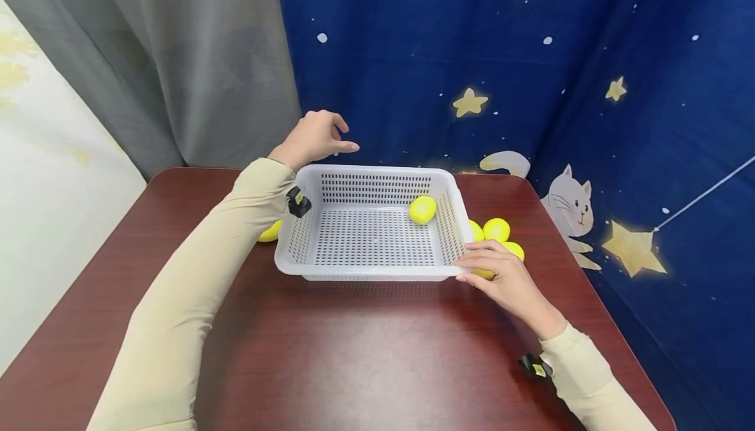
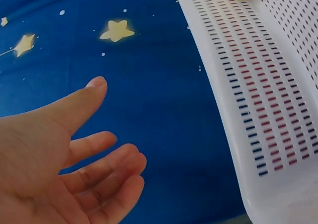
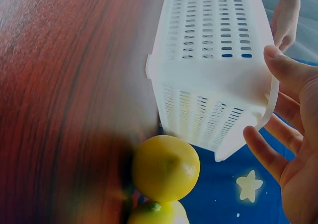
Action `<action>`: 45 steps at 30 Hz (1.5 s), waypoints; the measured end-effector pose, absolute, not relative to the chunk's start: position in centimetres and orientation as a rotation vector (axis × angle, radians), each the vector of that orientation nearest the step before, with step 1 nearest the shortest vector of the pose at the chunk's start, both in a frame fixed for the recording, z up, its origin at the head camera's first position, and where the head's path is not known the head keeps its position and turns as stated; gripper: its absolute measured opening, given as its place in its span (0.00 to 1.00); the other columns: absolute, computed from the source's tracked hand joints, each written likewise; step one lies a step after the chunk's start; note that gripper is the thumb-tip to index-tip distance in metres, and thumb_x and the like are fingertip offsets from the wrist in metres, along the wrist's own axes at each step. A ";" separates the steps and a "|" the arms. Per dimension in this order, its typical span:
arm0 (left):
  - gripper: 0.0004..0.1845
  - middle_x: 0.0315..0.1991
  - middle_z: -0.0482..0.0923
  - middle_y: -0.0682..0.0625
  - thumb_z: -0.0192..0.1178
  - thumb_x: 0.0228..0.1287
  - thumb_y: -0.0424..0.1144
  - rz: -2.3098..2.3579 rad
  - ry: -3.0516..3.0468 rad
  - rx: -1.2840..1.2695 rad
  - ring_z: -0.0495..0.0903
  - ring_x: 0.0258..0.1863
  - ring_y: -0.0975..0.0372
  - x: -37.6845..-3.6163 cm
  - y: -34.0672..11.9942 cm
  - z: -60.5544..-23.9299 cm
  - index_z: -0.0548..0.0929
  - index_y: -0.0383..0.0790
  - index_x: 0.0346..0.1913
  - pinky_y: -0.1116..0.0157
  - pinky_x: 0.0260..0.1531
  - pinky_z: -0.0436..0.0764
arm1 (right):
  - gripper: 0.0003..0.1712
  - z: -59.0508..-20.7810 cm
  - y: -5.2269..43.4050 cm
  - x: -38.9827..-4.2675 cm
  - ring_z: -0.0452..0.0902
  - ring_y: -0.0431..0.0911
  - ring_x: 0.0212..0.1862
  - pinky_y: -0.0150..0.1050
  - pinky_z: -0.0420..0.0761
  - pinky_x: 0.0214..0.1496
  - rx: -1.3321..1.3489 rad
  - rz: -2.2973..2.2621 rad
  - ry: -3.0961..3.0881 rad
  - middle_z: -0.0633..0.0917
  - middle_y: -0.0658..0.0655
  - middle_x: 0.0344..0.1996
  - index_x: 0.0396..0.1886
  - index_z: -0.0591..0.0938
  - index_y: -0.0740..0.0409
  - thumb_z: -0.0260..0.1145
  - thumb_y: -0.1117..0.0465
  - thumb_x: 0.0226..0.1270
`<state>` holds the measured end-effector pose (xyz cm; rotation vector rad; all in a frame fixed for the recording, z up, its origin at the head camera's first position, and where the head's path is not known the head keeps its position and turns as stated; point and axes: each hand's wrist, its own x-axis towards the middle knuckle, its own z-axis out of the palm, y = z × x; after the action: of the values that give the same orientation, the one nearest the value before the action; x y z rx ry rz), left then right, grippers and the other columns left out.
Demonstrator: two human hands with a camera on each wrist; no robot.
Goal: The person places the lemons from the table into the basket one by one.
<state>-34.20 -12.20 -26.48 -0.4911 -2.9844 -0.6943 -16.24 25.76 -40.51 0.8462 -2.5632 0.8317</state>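
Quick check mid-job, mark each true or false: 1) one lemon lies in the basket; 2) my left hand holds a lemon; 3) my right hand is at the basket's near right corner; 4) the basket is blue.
1) True: one lemon lies inside the basket, near its far right corner.
2) False: the left hand is open and holds nothing, raised behind the basket.
3) True: the right hand touches that corner.
4) False: the basket is white.

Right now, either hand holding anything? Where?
Nothing is gripped. The right hand has straight fingers against the basket's near right corner, beside the lemons. The left hand is open, in the air.
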 end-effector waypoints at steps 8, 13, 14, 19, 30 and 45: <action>0.29 0.48 0.83 0.41 0.65 0.63 0.53 -0.673 -2.953 -0.287 0.81 0.45 0.50 -32.3 -15.0 -26.5 0.78 0.37 0.60 0.51 0.48 0.81 | 0.22 -40.5 25.7 -16.2 0.78 0.41 0.57 0.15 0.66 0.61 0.839 0.829 -2.562 0.90 0.44 0.43 0.46 0.90 0.47 0.81 0.57 0.47; 0.27 0.44 0.84 0.40 0.65 0.62 0.53 -0.631 -2.911 -0.203 0.82 0.41 0.49 -31.0 -16.8 -26.9 0.80 0.36 0.57 0.51 0.42 0.81 | 0.22 -40.5 25.6 -16.1 0.78 0.41 0.57 0.15 0.66 0.61 0.836 0.831 -2.565 0.90 0.44 0.43 0.46 0.90 0.47 0.81 0.57 0.47; 0.27 0.44 0.84 0.39 0.66 0.62 0.53 -0.623 -2.902 -0.193 0.82 0.41 0.48 -30.7 -17.2 -27.0 0.81 0.35 0.56 0.51 0.41 0.81 | 0.22 -40.5 25.5 -16.1 0.78 0.42 0.57 0.15 0.66 0.61 0.839 0.830 -2.562 0.90 0.44 0.43 0.45 0.90 0.47 0.81 0.57 0.47; 0.27 0.40 0.84 0.37 0.66 0.62 0.52 -0.577 -2.871 -0.140 0.82 0.37 0.47 -29.5 -18.8 -27.5 0.80 0.33 0.55 0.50 0.38 0.81 | 0.22 -40.3 25.5 -16.1 0.78 0.44 0.57 0.15 0.65 0.61 0.850 0.831 -2.538 0.90 0.46 0.42 0.45 0.90 0.47 0.81 0.58 0.45; 0.26 0.38 0.84 0.34 0.67 0.60 0.50 -0.530 -2.885 -0.092 0.82 0.34 0.44 -27.8 -21.6 -30.2 0.81 0.30 0.51 0.47 0.37 0.82 | 0.22 -40.3 25.3 -15.9 0.78 0.43 0.58 0.16 0.65 0.61 0.832 0.851 -2.564 0.90 0.45 0.43 0.45 0.90 0.48 0.81 0.58 0.46; 0.27 0.48 0.83 0.30 0.67 0.60 0.50 -0.517 -2.980 -0.029 0.80 0.39 0.40 -26.3 -23.5 -35.0 0.81 0.28 0.51 0.46 0.39 0.81 | 0.22 -40.5 25.4 -16.1 0.78 0.43 0.58 0.16 0.65 0.62 0.838 0.858 -2.546 0.90 0.45 0.43 0.45 0.90 0.47 0.82 0.58 0.46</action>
<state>-26.34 -23.50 -34.95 -0.0295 -2.9801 -0.5171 -16.06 25.35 -40.46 0.8384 -2.5465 0.8581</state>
